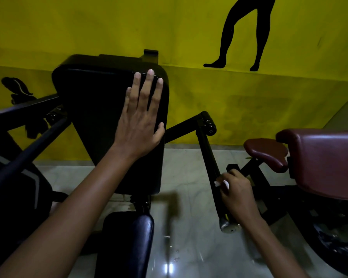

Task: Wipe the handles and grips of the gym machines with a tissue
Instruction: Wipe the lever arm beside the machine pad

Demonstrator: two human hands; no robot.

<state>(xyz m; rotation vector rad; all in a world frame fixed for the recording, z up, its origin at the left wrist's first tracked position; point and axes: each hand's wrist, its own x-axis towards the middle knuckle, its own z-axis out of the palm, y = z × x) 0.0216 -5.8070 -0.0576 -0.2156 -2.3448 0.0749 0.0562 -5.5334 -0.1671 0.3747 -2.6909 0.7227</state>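
Observation:
My left hand lies flat with straight fingers on the black back pad of a gym machine. My right hand is curled around the machine's black right handle bar, low on the bar. A crumpled white tissue is pressed between its fingers and the bar; only a small part of the tissue shows. The bar ends in a worn grey cap just below my hand.
The machine's black seat sits below the pad. Its left handle bar runs off to the left. A maroon padded machine stands close on the right. A yellow wall with black silhouettes lies behind, glossy tiled floor beneath.

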